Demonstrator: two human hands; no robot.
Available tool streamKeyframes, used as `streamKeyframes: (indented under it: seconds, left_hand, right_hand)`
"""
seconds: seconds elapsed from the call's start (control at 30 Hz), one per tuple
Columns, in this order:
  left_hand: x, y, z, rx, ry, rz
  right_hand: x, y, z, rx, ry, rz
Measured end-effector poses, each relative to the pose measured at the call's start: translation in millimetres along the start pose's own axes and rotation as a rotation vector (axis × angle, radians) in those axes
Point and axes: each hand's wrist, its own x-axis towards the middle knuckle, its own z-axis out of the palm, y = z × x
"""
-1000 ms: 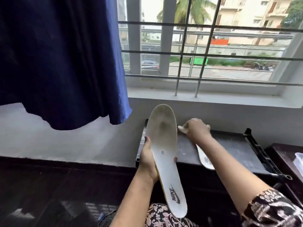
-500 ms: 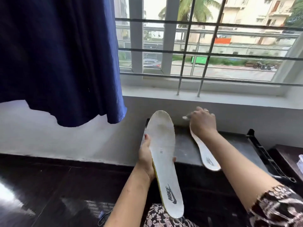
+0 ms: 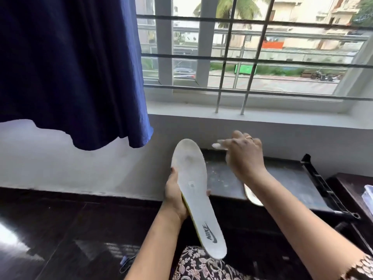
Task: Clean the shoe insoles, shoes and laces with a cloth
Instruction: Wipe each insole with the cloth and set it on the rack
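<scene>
"NIKE" with a swoosh is printed at the heel of the insole (image 3: 196, 197), which is gripped at mid-length by the left hand (image 3: 175, 196). A white cloth (image 3: 219, 145) is pinched in the right hand (image 3: 245, 156), now lifted off the second insole (image 3: 252, 197); that insole is left at the counter's (image 3: 286, 182) front edge.

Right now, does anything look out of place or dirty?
The insole in the left hand has a grey smudge near its toe end. A second insole on the dark bench sticks out past its front edge. The right hand holds something small and white, blurred.
</scene>
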Motion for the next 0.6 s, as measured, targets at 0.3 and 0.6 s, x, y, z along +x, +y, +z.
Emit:
streamKeyframes:
  seconds: [0.3, 0.6]
  left_hand:
    - [-1, 6, 14, -0.097, 0.034, 0.066]
    - [3, 3, 23, -0.156, -0.02, 0.089]
  right_hand:
    - [-34, 2, 31, -0.032, -0.226, -0.135]
    - [-57, -45, 11, 0.501, 0.153, -0.333]
